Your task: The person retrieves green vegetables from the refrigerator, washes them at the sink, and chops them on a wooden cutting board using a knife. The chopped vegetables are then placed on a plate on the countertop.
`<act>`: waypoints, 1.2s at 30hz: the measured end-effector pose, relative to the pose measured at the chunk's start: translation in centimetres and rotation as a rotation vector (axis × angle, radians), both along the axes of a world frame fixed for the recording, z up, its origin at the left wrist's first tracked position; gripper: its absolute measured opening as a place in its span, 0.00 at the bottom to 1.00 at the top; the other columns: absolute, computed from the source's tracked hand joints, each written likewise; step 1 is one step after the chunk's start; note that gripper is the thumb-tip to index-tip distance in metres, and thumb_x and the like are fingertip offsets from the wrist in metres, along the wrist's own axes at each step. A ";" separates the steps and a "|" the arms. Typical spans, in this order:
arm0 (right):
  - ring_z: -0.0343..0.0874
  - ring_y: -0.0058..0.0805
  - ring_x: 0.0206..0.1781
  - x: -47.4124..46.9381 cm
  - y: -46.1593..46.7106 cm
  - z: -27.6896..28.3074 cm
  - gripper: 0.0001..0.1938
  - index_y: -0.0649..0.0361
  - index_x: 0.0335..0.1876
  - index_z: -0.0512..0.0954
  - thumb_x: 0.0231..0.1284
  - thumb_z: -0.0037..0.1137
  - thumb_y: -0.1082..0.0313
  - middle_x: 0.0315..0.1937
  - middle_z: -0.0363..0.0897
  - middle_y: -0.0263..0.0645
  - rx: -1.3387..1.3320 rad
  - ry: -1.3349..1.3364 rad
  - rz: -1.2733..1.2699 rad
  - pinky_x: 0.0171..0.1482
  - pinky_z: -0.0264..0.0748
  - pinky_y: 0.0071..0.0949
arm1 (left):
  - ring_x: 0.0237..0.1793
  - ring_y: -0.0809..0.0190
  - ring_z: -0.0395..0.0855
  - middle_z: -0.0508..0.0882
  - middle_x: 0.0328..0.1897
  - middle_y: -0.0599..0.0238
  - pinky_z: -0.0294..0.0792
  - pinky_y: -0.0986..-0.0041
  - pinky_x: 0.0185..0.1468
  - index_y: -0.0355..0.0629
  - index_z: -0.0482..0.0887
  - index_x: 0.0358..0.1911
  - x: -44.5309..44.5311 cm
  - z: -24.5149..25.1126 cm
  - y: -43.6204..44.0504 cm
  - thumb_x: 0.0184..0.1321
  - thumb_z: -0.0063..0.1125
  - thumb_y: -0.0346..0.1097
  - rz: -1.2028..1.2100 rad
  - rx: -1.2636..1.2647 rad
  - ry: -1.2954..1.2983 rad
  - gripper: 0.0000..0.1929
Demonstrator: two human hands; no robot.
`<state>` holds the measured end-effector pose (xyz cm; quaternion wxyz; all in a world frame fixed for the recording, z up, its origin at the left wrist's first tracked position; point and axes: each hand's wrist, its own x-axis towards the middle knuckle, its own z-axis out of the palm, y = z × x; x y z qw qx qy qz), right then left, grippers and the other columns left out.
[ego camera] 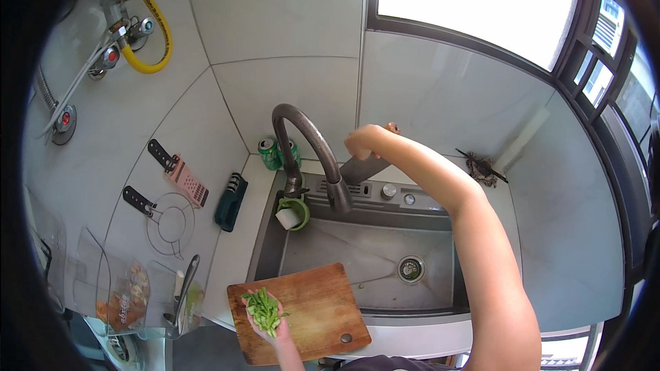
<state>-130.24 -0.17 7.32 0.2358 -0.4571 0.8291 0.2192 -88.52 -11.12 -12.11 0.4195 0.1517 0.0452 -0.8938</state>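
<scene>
Chopped green vegetable pieces [264,312] lie heaped on the open palm of my left hand [276,331], above the left part of a wooden cutting board [322,309]. The board rests across the front left edge of the sink. My right hand [365,141] is curled at the back of the sink, behind the faucet [309,136]. Below it shows the broad grey blade of a knife [365,169]; a brown handle end [393,128] sticks out behind my wrist. My fingers around the handle are mostly hidden.
The steel sink basin [376,247] has a drain [411,269] and a green cup [299,216] in its back left corner. Green cans [268,152] stand behind it. A knife sharpener [231,202], a pink grater [188,180] and clear bins [124,299] are at the left wall.
</scene>
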 end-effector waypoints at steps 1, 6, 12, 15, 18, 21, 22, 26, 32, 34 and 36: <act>0.80 0.39 0.34 -0.4 -0.5 -0.5 0.09 0.62 0.32 0.80 0.41 0.55 0.73 0.31 0.81 0.41 0.013 -0.013 -0.021 0.33 0.73 0.35 | 0.60 0.65 0.66 0.70 0.61 0.73 0.58 0.62 0.63 0.55 0.74 0.52 0.0 0.0 0.0 0.62 0.43 0.40 -0.004 -0.002 -0.008 0.15; 0.80 0.37 0.34 -3.7 -4.2 -5.3 0.10 0.62 0.33 0.80 0.40 0.58 0.71 0.28 0.80 0.43 0.115 0.045 0.132 0.31 0.75 0.35 | 0.58 0.65 0.67 0.70 0.60 0.74 0.59 0.63 0.62 0.57 0.74 0.52 0.5 -0.7 -0.4 0.62 0.44 0.40 -0.010 -0.126 -0.062 0.15; 0.80 0.35 0.38 -7.0 -7.6 -14.7 0.13 0.57 0.33 0.81 0.37 0.63 0.65 0.32 0.80 0.39 0.148 0.272 0.108 0.34 0.75 0.34 | 0.56 0.65 0.70 0.74 0.57 0.73 0.60 0.63 0.61 0.58 0.75 0.51 0.7 0.0 -0.5 0.60 0.46 0.41 -0.004 -0.186 -0.072 0.15; 0.80 0.34 0.38 -6.7 -7.7 -18.9 0.13 0.55 0.32 0.81 0.37 0.64 0.62 0.32 0.81 0.37 0.039 0.319 0.131 0.34 0.75 0.34 | 0.56 0.63 0.71 0.75 0.56 0.71 0.63 0.62 0.59 0.56 0.76 0.51 0.8 1.0 -0.5 0.61 0.44 0.41 0.080 -0.020 -0.105 0.15; 0.80 0.33 0.38 -5.6 -7.5 -20.3 0.13 0.53 0.31 0.81 0.37 0.65 0.60 0.32 0.81 0.34 -0.066 0.317 0.220 0.35 0.75 0.34 | 0.54 0.63 0.72 0.76 0.54 0.70 0.64 0.61 0.58 0.55 0.77 0.49 1.4 1.8 -0.4 0.61 0.44 0.41 0.155 -0.050 -0.150 0.14; 0.80 0.31 0.37 -3.5 -7.6 -19.3 0.11 0.51 0.29 0.81 0.39 0.64 0.56 0.30 0.80 0.30 0.078 0.436 0.515 0.33 0.76 0.35 | 0.56 0.62 0.70 0.74 0.57 0.67 0.59 0.59 0.62 0.55 0.75 0.51 1.8 2.2 -0.7 0.62 0.43 0.40 0.149 -0.048 -0.063 0.15; 0.80 0.31 0.36 -2.6 -6.2 -18.6 0.09 0.50 0.28 0.81 0.41 0.62 0.56 0.31 0.80 0.30 -0.115 0.489 0.576 0.35 0.76 0.35 | 0.57 0.62 0.69 0.74 0.57 0.67 0.58 0.59 0.62 0.55 0.75 0.51 1.8 2.2 -0.7 0.62 0.43 0.40 0.166 -0.006 -0.071 0.15; 0.75 0.27 0.47 0.5 -5.8 -15.7 0.12 0.54 0.35 0.80 0.45 0.59 0.59 0.41 0.77 0.34 0.092 0.622 0.678 0.51 0.72 0.36 | 0.58 0.63 0.68 0.73 0.58 0.67 0.58 0.59 0.62 0.55 0.75 0.51 1.9 2.3 -1.5 0.62 0.44 0.39 0.173 0.024 -0.022 0.15; 0.63 0.40 0.58 10.1 6.0 -15.9 0.13 0.66 0.39 0.75 0.47 0.52 0.69 0.48 0.72 0.43 -0.670 0.468 0.433 0.61 0.60 0.36 | 0.60 0.59 0.67 0.71 0.59 0.67 0.55 0.57 0.64 0.52 0.72 0.54 2.5 2.2 -2.9 0.61 0.42 0.36 0.178 -0.014 0.043 0.17; 0.68 0.47 0.52 16.8 10.9 -17.1 0.10 0.66 0.37 0.74 0.48 0.50 0.71 0.45 0.72 0.50 -0.623 0.026 -0.163 0.54 0.66 0.39 | 0.60 0.58 0.67 0.70 0.61 0.66 0.54 0.56 0.65 0.52 0.71 0.55 2.7 2.1 -3.1 0.60 0.43 0.36 0.195 -0.043 0.047 0.18; 0.67 0.52 0.51 24.5 12.7 -18.7 0.14 0.66 0.43 0.71 0.48 0.53 0.73 0.46 0.69 0.54 -0.944 0.078 -0.313 0.53 0.65 0.44 | 0.58 0.59 0.69 0.74 0.56 0.67 0.57 0.56 0.63 0.54 0.75 0.50 2.9 2.1 -3.5 0.62 0.41 0.38 0.141 -0.003 0.076 0.15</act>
